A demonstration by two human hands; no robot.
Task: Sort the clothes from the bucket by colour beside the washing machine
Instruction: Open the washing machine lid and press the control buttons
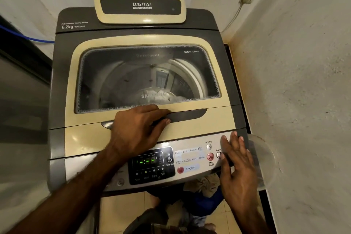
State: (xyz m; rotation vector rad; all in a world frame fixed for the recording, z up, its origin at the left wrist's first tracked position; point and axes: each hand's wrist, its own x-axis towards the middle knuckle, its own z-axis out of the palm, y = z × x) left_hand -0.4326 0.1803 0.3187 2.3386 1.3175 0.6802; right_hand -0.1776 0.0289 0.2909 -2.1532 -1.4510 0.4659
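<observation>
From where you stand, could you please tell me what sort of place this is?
Probably a home laundry corner: a top-loading washing machine stands between rough plastered walls, with clothes heaped on the tiled floor below.

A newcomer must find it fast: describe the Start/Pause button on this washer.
On the washing machine, take the silver control panel along the front edge and go right of the green display. The Start/Pause button is the red round one beside the thumb of the right hand; the other red button, Program, sits lower and further left.
</observation>
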